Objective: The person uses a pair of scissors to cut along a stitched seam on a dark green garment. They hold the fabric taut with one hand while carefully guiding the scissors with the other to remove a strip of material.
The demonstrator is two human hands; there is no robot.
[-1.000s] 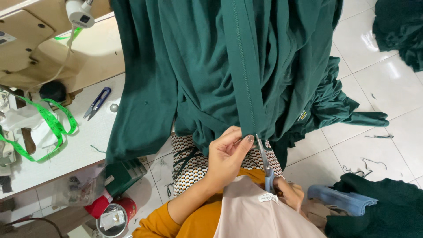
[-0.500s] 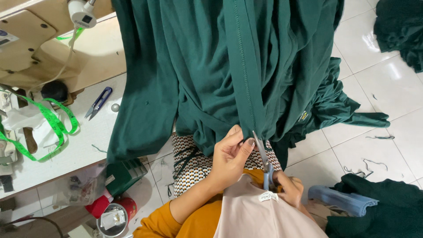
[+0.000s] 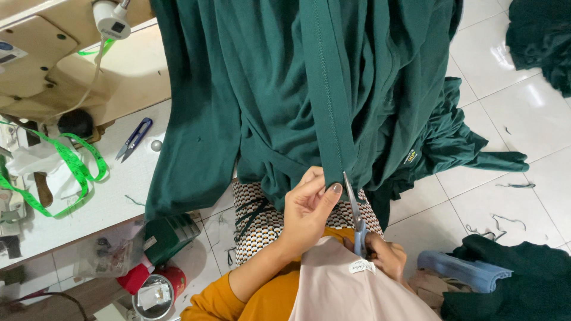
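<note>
Trimming at the stitched band's point(image 3: 333, 113) lower end: the left hand point(image 3: 306, 208) has its fingers pinched on the green garment point(image 3: 250, 89), and the right hand point(image 3: 386, 255) has its fingers closed around the scissors point(image 3: 355, 208). The next cut calls for keeping the band taut and the blades clear of the seam.

The hanging dark green garment point(image 3: 285, 89) fills the middle and drapes over the sewing table's point(image 3: 89, 208) right edge, closing the way between table and lap. On the tabletop, thread snips point(image 3: 134, 138) and a green measuring tape point(image 3: 71, 163) lie toward the far left, with bare surface along the near edge. Right of the garment, white floor tiles point(image 3: 523, 119) lie open between fabric heaps point(image 3: 541, 41).
</note>
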